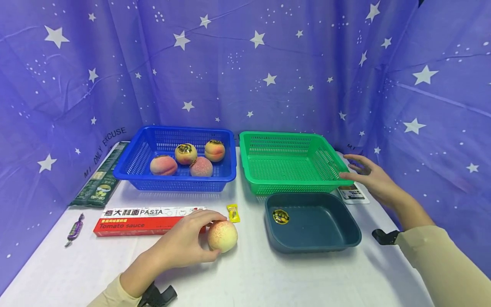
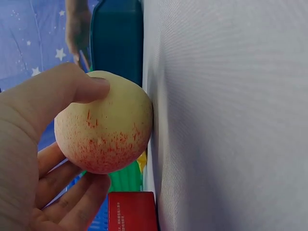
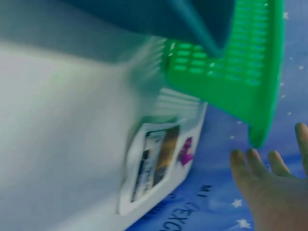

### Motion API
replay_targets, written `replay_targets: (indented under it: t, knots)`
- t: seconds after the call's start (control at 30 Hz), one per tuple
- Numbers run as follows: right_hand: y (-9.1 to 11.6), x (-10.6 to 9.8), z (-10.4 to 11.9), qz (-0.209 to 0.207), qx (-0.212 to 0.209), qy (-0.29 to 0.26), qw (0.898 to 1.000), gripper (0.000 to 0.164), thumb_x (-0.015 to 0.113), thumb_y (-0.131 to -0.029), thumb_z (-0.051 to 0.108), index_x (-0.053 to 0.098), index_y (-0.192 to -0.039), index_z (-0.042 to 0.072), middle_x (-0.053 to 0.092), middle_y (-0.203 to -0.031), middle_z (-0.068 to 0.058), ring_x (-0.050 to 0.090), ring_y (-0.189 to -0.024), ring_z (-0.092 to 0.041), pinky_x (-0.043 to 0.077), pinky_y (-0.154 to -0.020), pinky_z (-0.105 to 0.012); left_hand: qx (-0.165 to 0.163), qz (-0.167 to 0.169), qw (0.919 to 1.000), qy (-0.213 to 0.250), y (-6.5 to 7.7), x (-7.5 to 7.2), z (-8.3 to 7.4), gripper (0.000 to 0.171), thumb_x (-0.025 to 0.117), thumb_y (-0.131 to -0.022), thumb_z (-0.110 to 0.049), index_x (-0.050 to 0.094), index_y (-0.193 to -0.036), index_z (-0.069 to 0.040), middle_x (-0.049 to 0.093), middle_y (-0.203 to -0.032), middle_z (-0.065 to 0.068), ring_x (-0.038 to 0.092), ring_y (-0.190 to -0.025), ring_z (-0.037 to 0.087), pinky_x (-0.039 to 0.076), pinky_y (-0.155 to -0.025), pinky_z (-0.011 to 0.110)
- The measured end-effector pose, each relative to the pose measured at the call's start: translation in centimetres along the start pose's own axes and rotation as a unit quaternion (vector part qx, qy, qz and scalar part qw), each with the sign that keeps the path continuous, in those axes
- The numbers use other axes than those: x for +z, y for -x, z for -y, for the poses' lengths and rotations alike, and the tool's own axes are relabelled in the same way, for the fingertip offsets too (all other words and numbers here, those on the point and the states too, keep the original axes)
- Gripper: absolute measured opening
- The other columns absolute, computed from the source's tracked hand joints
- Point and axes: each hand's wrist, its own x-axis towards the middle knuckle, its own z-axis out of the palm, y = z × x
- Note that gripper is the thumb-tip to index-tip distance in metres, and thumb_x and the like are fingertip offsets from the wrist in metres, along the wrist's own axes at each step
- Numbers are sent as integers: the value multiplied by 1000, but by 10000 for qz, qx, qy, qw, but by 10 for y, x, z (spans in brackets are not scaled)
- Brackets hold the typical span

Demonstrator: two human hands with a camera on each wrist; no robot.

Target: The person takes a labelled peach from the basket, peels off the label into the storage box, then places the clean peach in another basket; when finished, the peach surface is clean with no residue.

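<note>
Left hand (image 1: 186, 239) grips a round peach (image 1: 224, 236); a loose hold could let it roll away. Right hand (image 1: 374, 180), fingers apart and holding nothing, might bump the green plastic basket (image 1: 289, 182).

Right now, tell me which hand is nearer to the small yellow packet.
Left. The left hand grips a peach just in front of the yellow packet; the right hand is farther off, by the right edge of the green basket.

Five peaches (image 1: 222, 236), two baskets (image 1: 176, 186), one tub (image 1: 316, 226), one pasta box (image 1: 134, 227), two hands (image 1: 186, 241)
</note>
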Motion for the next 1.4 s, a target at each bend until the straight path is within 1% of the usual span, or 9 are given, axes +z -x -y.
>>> replay_targets:
  t: [0.07, 0.2, 0.3, 0.37, 0.47, 0.7, 0.83, 1.1, 1.4]
  knots:
    - [-2, 0, -8, 144, 68, -229, 9996, 85, 72, -109, 33, 22, -178, 30, -6, -188, -16, 11, -170, -53, 17, -132, -81, -18, 30, 10000, -7, 0, 0, -1, 74, 103, -73, -28, 70, -139, -29, 72, -134, -18, 66, -117, 2, 63, -102, 33]
    - [-5, 1, -19, 308, 47, -201, 9993, 89, 71, -111, 32, 14, -179, 19, -2, -187, -21, 55, -153, -33, 33, -130, -73, -28, 47, 10000, -61, 0, 2, -2, 74, 103, -73, -29, 70, -139, -28, 72, -135, -16, 66, -119, 2, 63, -103, 33]
    - [-7, 1, -24, 359, 15, -154, 9992, 91, 71, -111, 30, 13, -178, 11, 6, -184, -26, 67, -125, -2, 52, -123, -51, 1, -7, 9999, -129, -1, 2, -1, 74, 103, -73, -30, 70, -139, -28, 72, -135, -16, 67, -118, 2, 63, -103, 32]
    - [-8, 0, -26, 397, 28, -196, 9990, 92, 71, -110, 30, 12, -177, 7, 8, -183, -29, 62, -117, 11, 58, -114, -33, 33, -36, 9999, -158, -1, 2, -1, 74, 104, -71, -30, 71, -138, -27, 72, -134, -16, 67, -119, 2, 63, -103, 32]
    - [-9, 0, -27, 463, 93, -280, 9985, 94, 72, -110, 30, 12, -177, 5, 9, -182, -32, 67, -118, 5, 57, -102, -16, 68, -35, 9998, -163, -3, 2, -1, 74, 104, -70, -31, 71, -136, -28, 72, -133, -17, 67, -119, 2, 63, -103, 32]
    - [-9, 1, -30, 538, 173, -636, 9964, 93, 71, -110, 27, 9, -177, 5, 16, -180, -35, 65, -124, 2, 59, -102, -16, 265, -198, 9994, 99, -8, 2, -4, 74, 105, -67, -29, 71, -134, -28, 74, -128, -18, 69, -110, 2, 65, -86, 35]
    - [-9, 1, -31, 500, 66, -795, 9956, 92, 70, -111, 24, 9, -176, 4, 25, -177, -36, 74, -114, 1, 59, -101, -17, 508, -225, 9976, 405, -18, -2, -11, 75, 104, -68, -26, 72, -135, -24, 76, -132, -14, 72, -111, 3, 66, -91, 33]
    - [-10, 4, -29, 521, 32, -702, 9962, 91, 70, -111, 27, 10, -177, 6, 15, -180, -36, 64, -117, 13, 58, -102, -16, 638, -108, 9919, 1097, -62, -24, -28, 71, 101, -72, -21, 72, -136, -18, 77, -128, -10, 75, -113, 8, 66, -101, 28]
    - [-10, 4, -36, 413, 113, -525, 9977, 91, 68, -112, 33, 10, -179, 12, 15, -181, -34, 57, -136, 0, 53, -99, -12, -56, -50, 9877, 1561, -134, -49, -35, 67, 101, -75, -22, 74, -137, -18, 76, -127, -4, 77, -113, 17, 68, -99, 38]
